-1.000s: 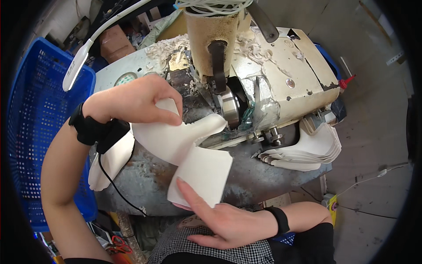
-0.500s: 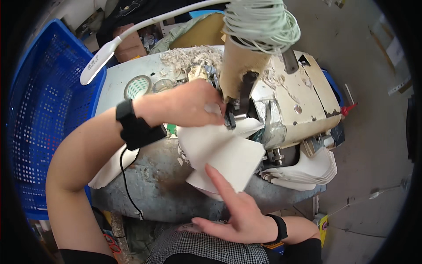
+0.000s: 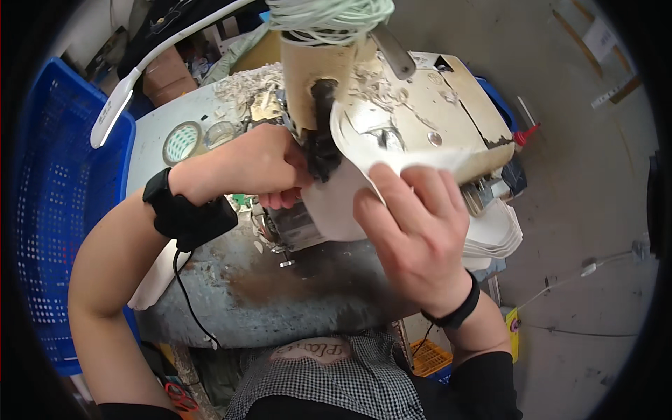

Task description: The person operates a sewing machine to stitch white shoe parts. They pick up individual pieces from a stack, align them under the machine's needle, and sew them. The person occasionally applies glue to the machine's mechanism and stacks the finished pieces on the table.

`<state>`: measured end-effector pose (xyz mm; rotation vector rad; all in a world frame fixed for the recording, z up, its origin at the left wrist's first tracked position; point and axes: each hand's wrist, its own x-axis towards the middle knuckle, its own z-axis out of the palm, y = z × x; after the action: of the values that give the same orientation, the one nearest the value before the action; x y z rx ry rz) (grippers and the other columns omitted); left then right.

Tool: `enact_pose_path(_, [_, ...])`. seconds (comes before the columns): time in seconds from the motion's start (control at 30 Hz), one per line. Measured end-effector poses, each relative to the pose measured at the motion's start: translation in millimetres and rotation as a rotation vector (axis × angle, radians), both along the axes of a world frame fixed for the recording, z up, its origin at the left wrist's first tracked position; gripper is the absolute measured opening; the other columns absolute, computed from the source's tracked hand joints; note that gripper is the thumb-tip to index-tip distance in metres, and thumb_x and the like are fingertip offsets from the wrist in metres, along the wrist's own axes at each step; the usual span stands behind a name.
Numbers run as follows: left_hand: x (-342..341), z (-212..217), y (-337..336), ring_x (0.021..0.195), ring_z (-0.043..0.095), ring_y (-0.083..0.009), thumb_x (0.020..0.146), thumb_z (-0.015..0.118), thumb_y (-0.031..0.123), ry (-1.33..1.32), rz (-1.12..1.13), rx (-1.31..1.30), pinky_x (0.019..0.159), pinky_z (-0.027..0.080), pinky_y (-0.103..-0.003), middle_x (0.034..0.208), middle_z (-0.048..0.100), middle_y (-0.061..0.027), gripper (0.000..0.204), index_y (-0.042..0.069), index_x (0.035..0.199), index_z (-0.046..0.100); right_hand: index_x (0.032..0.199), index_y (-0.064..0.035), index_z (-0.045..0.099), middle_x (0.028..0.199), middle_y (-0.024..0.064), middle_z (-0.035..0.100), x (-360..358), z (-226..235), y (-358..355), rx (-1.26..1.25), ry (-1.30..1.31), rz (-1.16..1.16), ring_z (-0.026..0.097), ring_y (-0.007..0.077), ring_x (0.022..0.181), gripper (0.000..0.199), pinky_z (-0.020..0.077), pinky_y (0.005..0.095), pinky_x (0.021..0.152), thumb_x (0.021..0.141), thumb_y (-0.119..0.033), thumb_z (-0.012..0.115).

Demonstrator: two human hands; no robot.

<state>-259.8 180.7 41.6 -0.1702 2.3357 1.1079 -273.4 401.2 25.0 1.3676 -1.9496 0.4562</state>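
Note:
A white, flexible leather-like sheet lies bent under the dark foot of a cream industrial machine, its far part curling up to the right. My left hand, closed beside the foot, pinches the sheet's left edge; its fingertips are partly hidden. My right hand grips the sheet's right side, fingers folded over it and thumb toward the machine. Right of that hand, a stack of similar white pieces rests at the table's edge. Another white piece lies partly behind my left forearm.
A blue perforated basket stands at the left. Near the machine are a tape roll and a heap of pale scraps. A white lamp hangs over the table's left side. A red-tipped object sticks out at the right.
My right hand, earlier spread with its index finger at the sheet, has moved up and taken hold of it. The sheet has turned and lifted toward the right. My left hand stays by the foot.

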Motion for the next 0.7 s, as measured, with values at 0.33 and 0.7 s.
enact_pose_path(0.33, [76, -9, 37, 0.054, 0.057, -0.0085, 0.096, 0.052, 0.038, 0.001, 0.028, 0.446, 0.049, 0.045, -0.023, 0.066, 0.062, -0.0041, 0.041, -0.001, 0.096, 0.061, 0.089, -0.0009, 0.068, 0.093, 0.0160, 0.065, 55, 37, 51, -0.020, -0.134, -0.154, 0.062, 0.0279, 0.074, 0.024, 0.0520, 0.0338, 0.065, 0.066, 0.006, 0.065])
enact_pose_path(0.7, [79, -24, -3, 0.038, 0.039, -0.0022, 0.093, 0.058, 0.021, 0.000, 0.442, 0.369, 0.038, 0.027, -0.019, 0.048, 0.047, 0.0047, 0.026, 0.006, 0.071, 0.058, 0.108, 0.0071, 0.063, 0.085, 0.0177, 0.065, 102, -21, 30, -0.199, -0.607, 0.099, 0.063, 0.0209, 0.061, 0.037, 0.0509, 0.0270, 0.052, 0.070, 0.007, 0.066])
